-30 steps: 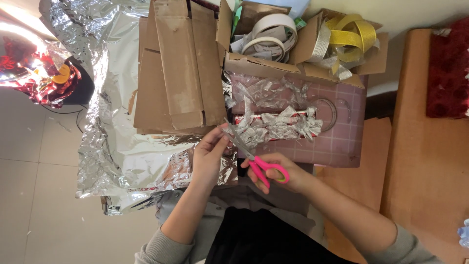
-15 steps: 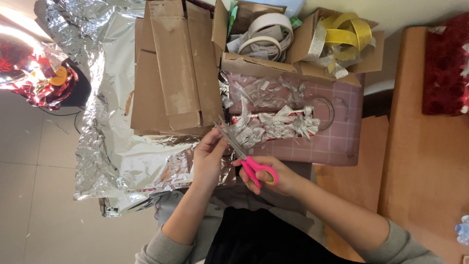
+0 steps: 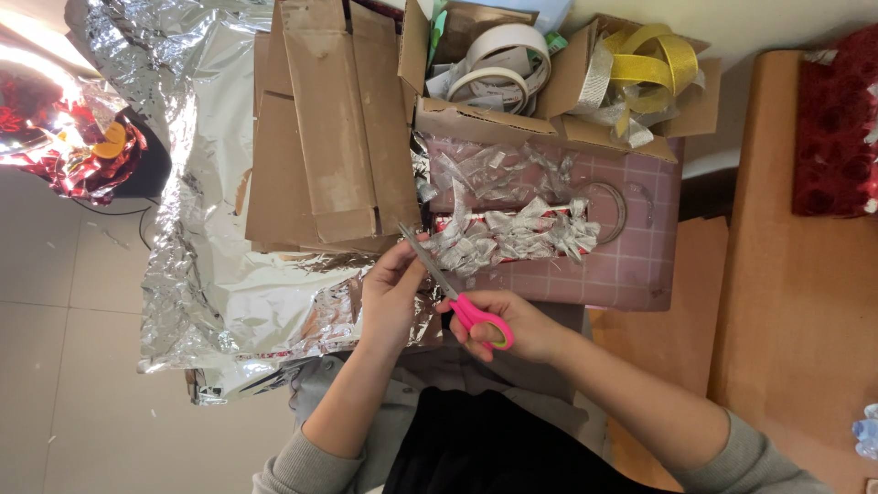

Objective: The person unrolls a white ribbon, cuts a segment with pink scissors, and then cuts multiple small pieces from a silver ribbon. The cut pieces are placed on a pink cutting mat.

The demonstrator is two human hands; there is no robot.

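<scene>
My right hand (image 3: 512, 327) grips pink-handled scissors (image 3: 457, 295), blades pointing up-left toward the cardboard. My left hand (image 3: 391, 295) pinches a strip of silver foil (image 3: 430, 316) right beside the blades. Just beyond the blades, a heap of cut silver foil pieces (image 3: 508, 233) lies on a pink grid cutting mat (image 3: 631, 265). A large crinkled sheet of silver foil (image 3: 210, 265) spreads out to the left, under my left hand.
Flattened brown cardboard (image 3: 325, 128) lies on the foil sheet. An open cardboard box (image 3: 549, 119) holds tape rolls and gold and silver ribbon. A wooden surface (image 3: 796, 302) is at right, red shiny material (image 3: 64, 146) at far left, pale floor tiles below.
Both hands and the scissors stay at almost the same spot over the foil strip; the blades have shifted slightly. The view drifts a little.
</scene>
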